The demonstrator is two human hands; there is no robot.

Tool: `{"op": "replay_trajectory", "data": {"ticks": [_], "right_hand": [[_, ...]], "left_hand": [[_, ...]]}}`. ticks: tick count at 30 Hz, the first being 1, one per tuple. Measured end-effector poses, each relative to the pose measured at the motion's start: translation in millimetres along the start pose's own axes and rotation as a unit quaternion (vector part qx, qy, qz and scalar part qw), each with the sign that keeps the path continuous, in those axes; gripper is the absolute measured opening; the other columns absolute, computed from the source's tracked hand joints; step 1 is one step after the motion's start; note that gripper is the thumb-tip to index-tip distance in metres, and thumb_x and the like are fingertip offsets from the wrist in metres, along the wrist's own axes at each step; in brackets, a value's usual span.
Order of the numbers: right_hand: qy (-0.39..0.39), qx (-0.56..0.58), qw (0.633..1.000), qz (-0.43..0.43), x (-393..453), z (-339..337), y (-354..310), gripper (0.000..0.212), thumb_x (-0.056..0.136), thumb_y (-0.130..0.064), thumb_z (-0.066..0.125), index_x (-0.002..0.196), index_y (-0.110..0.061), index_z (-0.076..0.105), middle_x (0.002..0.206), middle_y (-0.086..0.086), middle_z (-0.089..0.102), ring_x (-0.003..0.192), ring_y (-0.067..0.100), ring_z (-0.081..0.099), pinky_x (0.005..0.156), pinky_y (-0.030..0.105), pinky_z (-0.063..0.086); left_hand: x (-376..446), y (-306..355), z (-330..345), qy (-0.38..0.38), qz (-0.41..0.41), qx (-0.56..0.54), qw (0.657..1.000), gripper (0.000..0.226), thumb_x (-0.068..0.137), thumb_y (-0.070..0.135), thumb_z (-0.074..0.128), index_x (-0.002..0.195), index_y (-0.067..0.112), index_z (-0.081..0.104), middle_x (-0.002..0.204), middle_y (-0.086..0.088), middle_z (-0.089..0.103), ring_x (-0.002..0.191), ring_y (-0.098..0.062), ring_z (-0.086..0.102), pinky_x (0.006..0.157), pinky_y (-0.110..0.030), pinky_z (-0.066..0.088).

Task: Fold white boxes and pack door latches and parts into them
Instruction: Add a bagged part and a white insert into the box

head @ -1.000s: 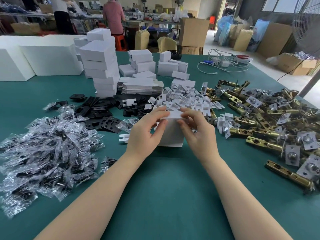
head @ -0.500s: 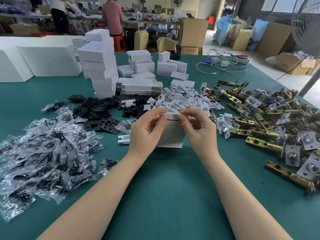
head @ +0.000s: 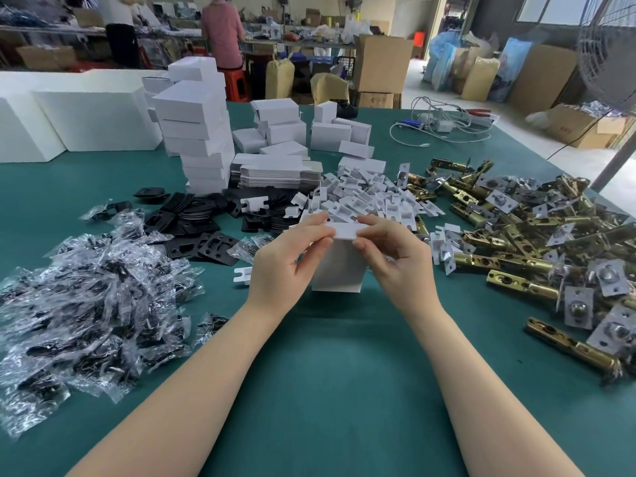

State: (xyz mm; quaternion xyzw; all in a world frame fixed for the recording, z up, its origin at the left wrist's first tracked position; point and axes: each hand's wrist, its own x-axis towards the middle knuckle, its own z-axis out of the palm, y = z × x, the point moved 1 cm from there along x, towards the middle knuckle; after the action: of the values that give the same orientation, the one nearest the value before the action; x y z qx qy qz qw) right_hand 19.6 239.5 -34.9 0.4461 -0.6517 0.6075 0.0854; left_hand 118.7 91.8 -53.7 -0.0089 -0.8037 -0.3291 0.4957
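A small white box (head: 339, 270) stands upright on the green table (head: 327, 373) in front of me. My left hand (head: 289, 259) pinches the left end of its top flap, and my right hand (head: 395, 259) pinches the right end. The flap lies nearly flat across the top. Brass door latches (head: 537, 242) with silver faceplates lie heaped to the right. White card inserts (head: 364, 201) are piled just behind the box. Black plates (head: 203, 235) and clear bags of parts (head: 89, 304) fill the left side.
A tall stack of folded white boxes (head: 199, 129) and flat box blanks (head: 278, 172) sit behind the parts. Big white foam blocks (head: 86, 118) stand at the far left, with cables (head: 444, 125) at the far right. A person in pink (head: 222, 29) works beyond the table among cardboard cartons.
Both hands have shifted up from the box's sides to its top edge, and the top flap has come down flatter over the opening. The box has stayed in place.
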Motion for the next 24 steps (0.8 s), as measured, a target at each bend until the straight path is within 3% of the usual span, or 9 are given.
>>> {"op": "replay_trajectory", "data": {"ticks": [3, 5, 7, 9, 12, 14, 17, 21, 24], "right_hand": [[-0.002, -0.04, 0.999, -0.017, -2.6, 0.9, 6.3, 0.015, 0.087, -0.018, 0.07, 0.099, -0.024, 0.067, 0.115, -0.017, 0.062, 0.109, 0.021, 0.066, 0.087, 0.043, 0.055], [-0.005, -0.02, 0.999, 0.027, -4.7, 3.0, 7.3, 0.03, 0.086, -0.014, 0.07, 0.104, -0.037, 0.064, 0.116, -0.017, 0.063, 0.104, 0.018, 0.067, 0.086, 0.035, 0.054], [-0.025, -0.004, 0.998, 0.066, -7.9, 5.1, 8.0, 0.051, 0.087, -0.012, 0.07, 0.115, -0.052, 0.056, 0.116, -0.025, 0.063, 0.098, 0.008, 0.067, 0.084, 0.024, 0.051], [-0.07, -0.013, 0.993, 0.098, -12.7, 5.8, 11.7, 0.075, 0.087, -0.011, 0.071, 0.128, -0.065, 0.04, 0.122, -0.027, 0.059, 0.099, 0.003, 0.066, 0.084, 0.017, 0.051], [-0.132, -0.041, 0.979, 0.152, -19.2, 5.0, 20.0, 0.099, 0.085, -0.013, 0.072, 0.14, -0.068, 0.011, 0.118, -0.015, 0.063, 0.098, 0.001, 0.066, 0.087, 0.014, 0.05], [-0.15, -0.059, 0.972, 0.171, -21.3, 5.8, 24.2, 0.091, 0.082, -0.016, 0.075, 0.144, -0.055, 0.02, 0.111, -0.021, 0.064, 0.098, -0.004, 0.064, 0.085, 0.009, 0.048], [-0.154, -0.076, 0.968, 0.181, -22.1, 6.5, 26.3, 0.061, 0.082, -0.021, 0.077, 0.133, -0.034, 0.046, 0.107, -0.032, 0.058, 0.101, -0.009, 0.058, 0.079, 0.0, 0.04], [-0.16, -0.071, 0.967, 0.183, -23.9, 4.6, 28.4, 0.05, 0.085, -0.021, 0.075, 0.122, -0.041, 0.048, 0.108, -0.033, 0.059, 0.099, -0.021, 0.053, 0.079, 0.0, 0.038], [-0.146, -0.078, 0.969, 0.186, -25.9, 4.4, 26.5, 0.043, 0.087, -0.023, 0.073, 0.109, -0.049, 0.047, 0.105, -0.031, 0.061, 0.101, -0.016, 0.056, 0.079, 0.003, 0.04]], "left_hand": [[-1.3, -0.9, 2.3, 0.003, 0.021, 0.04, 0.999, 0.024, 0.096, 0.023, 0.058, 0.111, 0.012, 0.073, 0.128, -0.005, 0.064, 0.12, -0.01, 0.061, 0.092, -0.031, 0.055], [-2.1, -1.1, 3.7, -0.008, 0.003, 0.05, 0.999, 0.028, 0.095, 0.023, 0.059, 0.122, 0.02, 0.067, 0.135, 0.002, 0.059, 0.12, -0.007, 0.059, 0.092, -0.027, 0.053], [-5.1, 0.2, 6.0, -0.041, -0.069, 0.019, 0.997, 0.051, 0.093, 0.026, 0.061, 0.14, 0.037, 0.046, 0.134, 0.024, 0.054, 0.114, -0.007, 0.062, 0.092, -0.024, 0.052], [-7.5, -2.4, 5.2, -0.094, -0.184, -0.054, 0.977, 0.072, 0.087, 0.028, 0.066, 0.144, 0.052, 0.029, 0.122, 0.04, 0.055, 0.107, -0.002, 0.064, 0.093, -0.02, 0.05], [-9.3, -16.2, 1.7, -0.191, -0.242, -0.015, 0.951, 0.06, 0.078, 0.038, 0.073, 0.13, 0.05, 0.046, 0.112, 0.025, 0.066, 0.104, -0.005, 0.065, 0.088, -0.021, 0.049], [-12.0, -22.2, 0.7, -0.238, -0.23, 0.057, 0.942, 0.061, 0.077, 0.037, 0.077, 0.131, 0.033, 0.049, 0.119, 0.009, 0.066, 0.106, -0.01, 0.06, 0.078, -0.019, 0.04], [-15.2, -22.4, 3.7, -0.259, -0.227, 0.065, 0.936, 0.065, 0.078, 0.035, 0.078, 0.133, 0.03, 0.045, 0.126, 0.006, 0.063, 0.111, -0.013, 0.057, 0.076, -0.021, 0.036], [-15.3, -20.5, 3.5, -0.252, -0.219, 0.062, 0.941, 0.059, 0.081, 0.036, 0.075, 0.132, 0.029, 0.047, 0.128, 0.008, 0.06, 0.114, -0.012, 0.056, 0.083, -0.025, 0.039], [-17.0, -15.3, 2.4, -0.236, -0.217, 0.039, 0.946, 0.05, 0.08, 0.042, 0.07, 0.124, 0.039, 0.046, 0.117, 0.022, 0.059, 0.108, -0.005, 0.058, 0.086, -0.026, 0.044]]}}
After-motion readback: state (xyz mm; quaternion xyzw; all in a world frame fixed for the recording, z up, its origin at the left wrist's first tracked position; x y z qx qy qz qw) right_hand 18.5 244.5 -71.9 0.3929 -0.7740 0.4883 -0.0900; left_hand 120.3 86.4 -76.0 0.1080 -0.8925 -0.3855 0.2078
